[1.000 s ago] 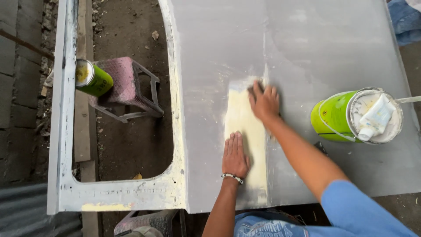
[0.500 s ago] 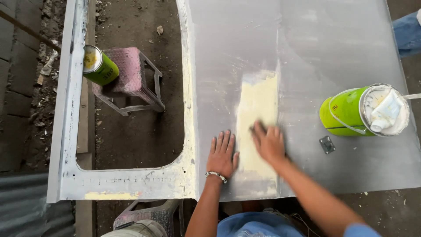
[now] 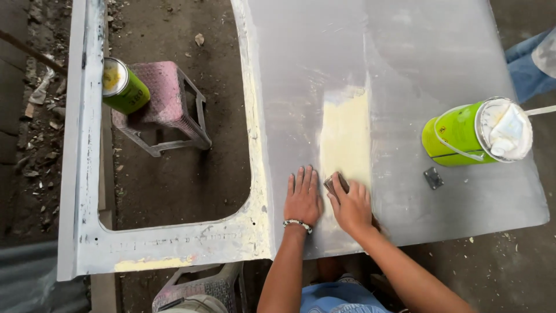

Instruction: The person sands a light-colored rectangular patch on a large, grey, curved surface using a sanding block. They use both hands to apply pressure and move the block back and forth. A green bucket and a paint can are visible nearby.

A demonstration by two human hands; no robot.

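A grey car door panel [image 3: 428, 64] lies flat, with a pale yellow strip of filler [image 3: 346, 136] down its middle. My right hand [image 3: 351, 207] presses a small dark sanding block [image 3: 336, 184] against the panel at the near end of the filler strip. My left hand [image 3: 303, 197] rests flat on the panel just left of it, fingers spread, a beaded bracelet on its wrist.
A green tin [image 3: 475, 133] with a white rag in it stands on the panel's right side, a small dark square piece [image 3: 432, 177] beside it. A smaller green can [image 3: 123, 86] sits on a pink stool [image 3: 165, 107] seen through the window opening. Someone's blue sleeve [image 3: 524, 66] shows at far right.
My right hand has slid the sanding block from the far end of the filler strip back toward me. My left hand stayed flat on the panel.
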